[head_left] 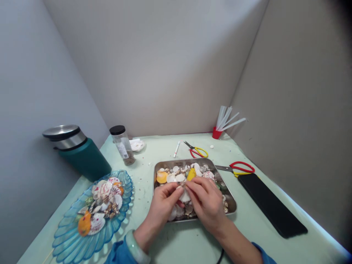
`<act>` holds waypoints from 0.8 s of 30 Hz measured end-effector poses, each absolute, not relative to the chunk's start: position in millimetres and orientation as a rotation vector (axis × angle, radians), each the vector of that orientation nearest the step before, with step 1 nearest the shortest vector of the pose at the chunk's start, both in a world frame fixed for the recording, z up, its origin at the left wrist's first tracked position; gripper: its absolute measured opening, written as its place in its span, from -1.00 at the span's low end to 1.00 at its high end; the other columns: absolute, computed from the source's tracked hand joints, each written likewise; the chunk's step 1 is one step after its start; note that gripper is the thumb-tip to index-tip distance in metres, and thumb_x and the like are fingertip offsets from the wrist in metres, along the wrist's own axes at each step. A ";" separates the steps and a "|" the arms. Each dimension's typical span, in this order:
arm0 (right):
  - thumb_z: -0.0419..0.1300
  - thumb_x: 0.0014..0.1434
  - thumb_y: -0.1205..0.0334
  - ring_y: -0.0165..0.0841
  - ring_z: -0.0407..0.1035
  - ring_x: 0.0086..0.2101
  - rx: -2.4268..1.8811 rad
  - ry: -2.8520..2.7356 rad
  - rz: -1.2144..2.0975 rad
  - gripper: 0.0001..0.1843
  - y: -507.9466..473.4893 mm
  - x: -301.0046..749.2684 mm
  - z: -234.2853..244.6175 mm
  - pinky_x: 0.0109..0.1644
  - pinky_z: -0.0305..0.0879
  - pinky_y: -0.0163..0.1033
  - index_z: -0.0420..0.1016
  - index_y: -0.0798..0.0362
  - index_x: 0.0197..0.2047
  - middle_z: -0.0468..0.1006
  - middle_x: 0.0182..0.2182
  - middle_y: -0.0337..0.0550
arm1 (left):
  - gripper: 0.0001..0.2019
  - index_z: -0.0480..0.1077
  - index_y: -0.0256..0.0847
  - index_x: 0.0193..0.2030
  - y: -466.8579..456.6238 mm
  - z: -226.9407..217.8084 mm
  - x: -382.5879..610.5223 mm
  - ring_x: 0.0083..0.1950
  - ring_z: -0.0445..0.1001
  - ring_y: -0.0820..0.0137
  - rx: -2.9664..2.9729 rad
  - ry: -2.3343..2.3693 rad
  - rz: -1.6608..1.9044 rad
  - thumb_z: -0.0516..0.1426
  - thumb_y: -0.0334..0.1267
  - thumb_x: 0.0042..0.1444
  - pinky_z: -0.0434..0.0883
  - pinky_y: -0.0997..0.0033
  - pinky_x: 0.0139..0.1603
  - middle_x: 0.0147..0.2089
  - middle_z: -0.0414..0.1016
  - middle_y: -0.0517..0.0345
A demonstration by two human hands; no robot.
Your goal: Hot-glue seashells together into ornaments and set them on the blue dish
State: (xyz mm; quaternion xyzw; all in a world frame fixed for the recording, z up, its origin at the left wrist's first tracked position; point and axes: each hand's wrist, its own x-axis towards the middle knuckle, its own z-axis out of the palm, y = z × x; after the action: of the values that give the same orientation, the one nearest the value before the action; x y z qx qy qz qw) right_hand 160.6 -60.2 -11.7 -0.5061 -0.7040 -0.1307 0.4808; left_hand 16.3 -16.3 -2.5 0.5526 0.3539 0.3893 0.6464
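Note:
Over a metal tray full of mixed seashells, my left hand and my right hand meet. Both pinch the same white ribbed scallop shell between thumb and fingers, left hand on its left edge, right hand on its right and top. Loose shells in the tray include an orange one and a yellow one. What lies under my hands in the tray is hidden.
A blue glass plate with shells is at the near left. Behind it stand a teal flask and a black-lidded jar. Two scissors, a red cup of white sticks and a black phone lie right.

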 end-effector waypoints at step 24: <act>0.15 0.18 0.39 -0.25 0.40 -0.23 -1.231 -1.640 -0.187 -0.84 -57.4 161.0 -15.2 -0.14 0.34 -0.09 0.37 0.06 -0.14 0.52 -0.28 -0.05 | -0.74 0.25 -0.19 -0.17 -17.7 -5.9 14.7 -0.57 0.42 0.53 1.201 0.731 0.896 0.16 -0.12 0.09 0.39 0.54 -0.53 -0.43 0.33 0.33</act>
State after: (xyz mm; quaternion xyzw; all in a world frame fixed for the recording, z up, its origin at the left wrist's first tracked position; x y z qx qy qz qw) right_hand 161.0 -57.4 -15.2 -0.5124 -0.6825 -0.0778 0.5154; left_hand 14.7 -17.7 -5.9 0.5333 0.3247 0.3977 0.6723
